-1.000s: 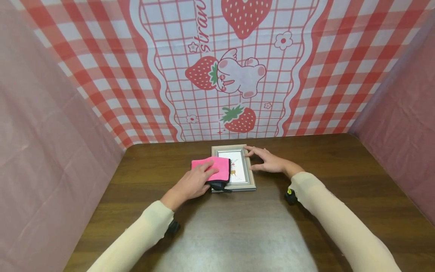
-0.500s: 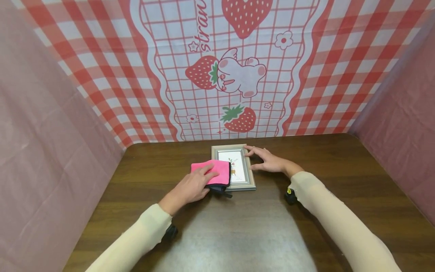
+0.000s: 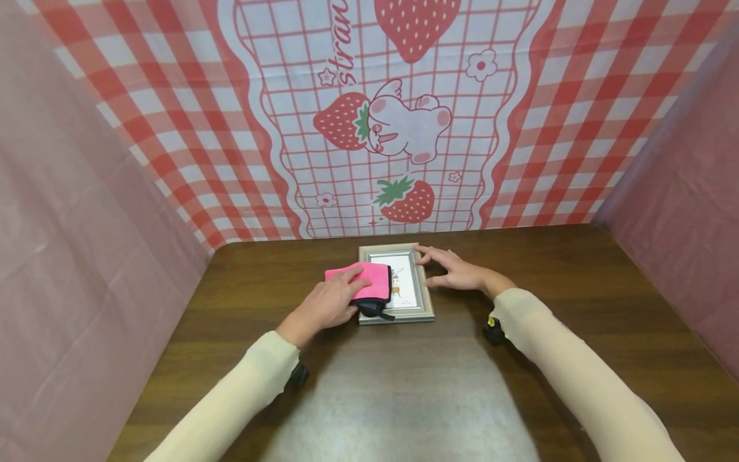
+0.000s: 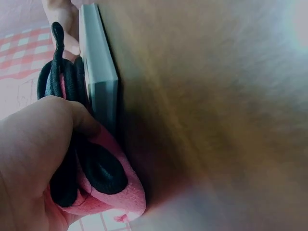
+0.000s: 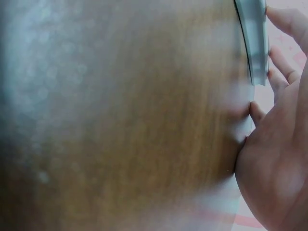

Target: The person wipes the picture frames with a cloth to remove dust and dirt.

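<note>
A picture frame [image 3: 425,301] with a pale border lies flat near the back of the table, its print partly covered. Across its left part is a folded pink cloth [image 3: 378,276] with black edging. My left hand [image 3: 326,305] grips the cloth, fingers on top and thumb at the near side; in the left wrist view the thumb bends over the folds of the cloth [image 4: 130,192]. At the frame's right border, my right hand [image 3: 462,274] rests with its fingers spread, fingertips touching the rim near the far corner and thumb by the right edge.
The brown wooden table [image 3: 404,398] reaches toward me. Behind it hangs a red-and-white checked cloth with strawberries [image 3: 392,128]. Pink curtains [image 3: 86,224] close in both sides. A dark wrist device sits under each sleeve.
My left hand and the cloth slide slightly toward me, then back away from me over the frame's left part. The right hand and the frame stay in place.
</note>
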Available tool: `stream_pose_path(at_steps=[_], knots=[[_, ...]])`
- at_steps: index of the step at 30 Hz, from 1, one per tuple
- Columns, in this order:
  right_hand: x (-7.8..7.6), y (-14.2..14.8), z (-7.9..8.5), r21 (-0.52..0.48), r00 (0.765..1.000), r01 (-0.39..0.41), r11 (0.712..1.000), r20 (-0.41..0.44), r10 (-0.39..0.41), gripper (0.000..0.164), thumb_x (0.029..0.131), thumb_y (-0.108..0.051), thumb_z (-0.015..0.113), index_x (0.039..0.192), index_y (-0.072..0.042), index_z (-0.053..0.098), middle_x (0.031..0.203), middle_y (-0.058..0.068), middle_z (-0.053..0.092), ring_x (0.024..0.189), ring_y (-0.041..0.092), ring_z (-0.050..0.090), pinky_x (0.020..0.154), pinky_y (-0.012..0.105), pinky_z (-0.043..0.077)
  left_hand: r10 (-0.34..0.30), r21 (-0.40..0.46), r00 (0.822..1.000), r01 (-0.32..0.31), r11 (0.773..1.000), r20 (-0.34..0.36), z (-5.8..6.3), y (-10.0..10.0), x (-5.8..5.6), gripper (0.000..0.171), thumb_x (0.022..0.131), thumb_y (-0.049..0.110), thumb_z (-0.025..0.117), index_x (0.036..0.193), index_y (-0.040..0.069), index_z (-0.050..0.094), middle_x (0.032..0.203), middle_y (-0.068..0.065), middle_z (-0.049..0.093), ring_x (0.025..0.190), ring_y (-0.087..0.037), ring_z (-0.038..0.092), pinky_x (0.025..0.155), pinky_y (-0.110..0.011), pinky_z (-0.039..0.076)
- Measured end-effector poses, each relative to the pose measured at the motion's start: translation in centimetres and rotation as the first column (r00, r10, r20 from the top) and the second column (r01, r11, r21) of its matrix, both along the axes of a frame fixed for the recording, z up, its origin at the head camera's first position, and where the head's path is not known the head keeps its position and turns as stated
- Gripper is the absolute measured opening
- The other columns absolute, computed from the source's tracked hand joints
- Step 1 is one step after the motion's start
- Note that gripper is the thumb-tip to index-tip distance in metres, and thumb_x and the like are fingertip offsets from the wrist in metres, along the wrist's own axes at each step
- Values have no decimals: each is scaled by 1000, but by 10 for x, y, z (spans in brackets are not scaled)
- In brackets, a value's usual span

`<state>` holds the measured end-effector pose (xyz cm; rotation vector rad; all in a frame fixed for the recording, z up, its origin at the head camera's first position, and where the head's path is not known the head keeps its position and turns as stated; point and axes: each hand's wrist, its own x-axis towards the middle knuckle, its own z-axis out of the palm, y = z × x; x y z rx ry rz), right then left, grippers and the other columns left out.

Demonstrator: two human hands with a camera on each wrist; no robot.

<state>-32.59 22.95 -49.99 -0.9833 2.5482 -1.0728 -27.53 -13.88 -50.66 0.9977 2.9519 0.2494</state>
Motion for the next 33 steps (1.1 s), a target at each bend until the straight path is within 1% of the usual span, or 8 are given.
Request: stream_pose_path(at_steps=[2,5,9,12,16,22,29,33], knots=[[3,-2,5,-1,1000,0,1000,5,0,46,103,-37,77,140,-12,65,186,23,29,172,57,20,130,90,-5,1,-8,999,-1,1000,-33,-12,-2,-14,66,100,27,82,163,27,60,181,-11,43,154,-38,61,100,-55,67],[7,-5,13,11,1000,5,1000,21,-5,45,103,-31,77,140,-9,65,185,26,28,172,58,18,130,90,-5,4,-28,998,-5,1000,-57,-19,0,-30,67,99,29,83,163,27,60,182,-12,42,153,-39,62,101,-57,67],[8,-5,15,29,999,8,1000,33,-9,43,104,-28,76,141,-9,65,186,25,26,173,57,17,132,88,-6,32,-44,999,-34,998,-39,-20,4,-48,69,99,29,81,164,26,59,184,-11,39,157,-42,58,110,-63,62],[6,-3,12,9,1000,0,1000,19,0,44,103,-33,76,139,-11,65,186,23,28,172,58,17,130,90,-5,58,-47,998,-58,997,-12,-15,7,-58,68,100,29,78,164,27,58,184,-10,39,160,-41,54,111,-65,61],[4,0,8,-26,1000,-18,1000,6,18,47,102,-42,77,139,-14,65,186,21,30,172,58,19,127,93,-5,85,-29,996,-84,996,22,-7,10,-65,66,101,26,75,165,29,57,186,-7,36,162,-45,50,117,-68,57],[1,1,3,-21,1000,-16,1000,5,16,48,102,-45,77,138,-16,65,186,21,29,172,58,18,127,93,-4,102,-22,993,-101,995,66,-5,12,-70,66,101,27,75,165,31,57,188,-6,32,164,-46,46,124,-69,51],[2,0,8,-5,999,-7,1000,34,7,48,102,-43,77,140,-16,65,187,22,26,173,58,16,129,91,-7,93,-51,996,-92,994,18,-12,10,-69,67,102,30,75,166,30,55,187,-6,31,165,-41,46,118,-66,56],[-15,7,-12,1,998,1,1000,68,-1,47,102,-42,81,141,-20,65,189,16,24,176,51,13,133,86,-10,65,-41,998,-66,997,-8,-16,9,-68,67,101,31,76,166,30,56,187,-8,32,163,-41,49,112,-64,61]])
